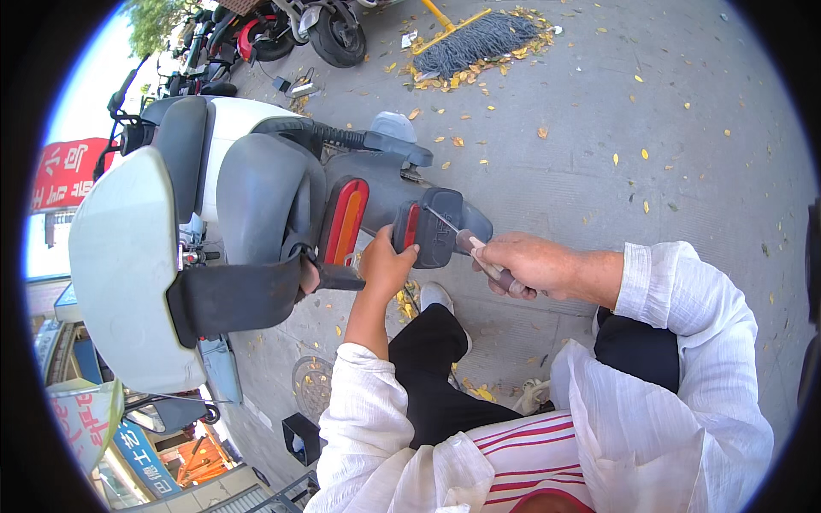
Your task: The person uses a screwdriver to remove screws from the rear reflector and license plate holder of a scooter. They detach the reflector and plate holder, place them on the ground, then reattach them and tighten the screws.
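My right hand (532, 265) is closed around the handle of a screwdriver (468, 240). Its thin shaft slants up and left across a black plastic plate (437, 253) on the rear mudguard of an electric scooter (263, 184); whether the tip sits in a screw is too small to tell. My left hand (386, 260) grips the plate's near edge beside its red reflector (411, 224), thumb in front and some fingers hidden behind. Left of the plate is the red and orange tail light (345, 222). A grey backrest panel (128, 265) stands at the scooter's left end.
A grey mop head (475, 47) lies among yellow leaves at the far side. Parked motorbikes (336, 36) stand at the far left. Below the scooter are a round manhole cover (313, 383) and a black box (302, 437). My knees are bent close to the plate.
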A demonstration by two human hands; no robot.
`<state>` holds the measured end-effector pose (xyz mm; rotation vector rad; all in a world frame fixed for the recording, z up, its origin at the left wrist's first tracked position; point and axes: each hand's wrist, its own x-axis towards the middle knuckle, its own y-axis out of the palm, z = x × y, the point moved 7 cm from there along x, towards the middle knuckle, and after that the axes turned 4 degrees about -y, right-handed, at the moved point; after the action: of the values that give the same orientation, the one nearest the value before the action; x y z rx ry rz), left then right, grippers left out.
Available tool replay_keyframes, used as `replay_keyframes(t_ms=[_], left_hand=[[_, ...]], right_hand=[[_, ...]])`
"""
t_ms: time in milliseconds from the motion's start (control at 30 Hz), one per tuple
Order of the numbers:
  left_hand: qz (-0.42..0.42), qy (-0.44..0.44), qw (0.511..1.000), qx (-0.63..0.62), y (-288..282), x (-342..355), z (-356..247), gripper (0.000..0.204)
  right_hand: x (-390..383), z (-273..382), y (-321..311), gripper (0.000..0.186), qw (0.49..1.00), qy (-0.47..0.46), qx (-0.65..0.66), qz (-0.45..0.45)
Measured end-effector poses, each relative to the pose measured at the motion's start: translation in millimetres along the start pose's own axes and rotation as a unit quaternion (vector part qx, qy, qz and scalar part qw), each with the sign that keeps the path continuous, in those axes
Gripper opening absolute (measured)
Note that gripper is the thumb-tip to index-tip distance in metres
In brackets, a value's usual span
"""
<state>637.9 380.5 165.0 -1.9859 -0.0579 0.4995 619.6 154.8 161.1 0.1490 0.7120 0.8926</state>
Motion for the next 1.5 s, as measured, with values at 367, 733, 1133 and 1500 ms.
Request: replay_keyframes(t_ms=[367, 733, 1133, 1500], left_hand=[[-0.065, -0.064, 0.992, -0.092, 13, -23, 11, 0.048], [-0.076, -0.030, 0.985, -0.152, 2, -13, 17, 0.050], [-0.013, -0.078, 0.954, -0.291, 9, 9, 27, 0.053], [0.041, -0.110, 0.931, -0.346, -6, -14, 10, 0.070]], right_hand=[[-23, 23, 38, 0.035, 0.935, -0.030, -0.254, -0.244], [-34, 16, 17, 0.036, 0.863, -0.255, -0.273, -0.340], [-48, 40, 61, 0.031, 0.673, -0.349, -0.567, -0.324], [-25, 17, 10, 0.038, 0.913, -0.125, -0.268, -0.281]])
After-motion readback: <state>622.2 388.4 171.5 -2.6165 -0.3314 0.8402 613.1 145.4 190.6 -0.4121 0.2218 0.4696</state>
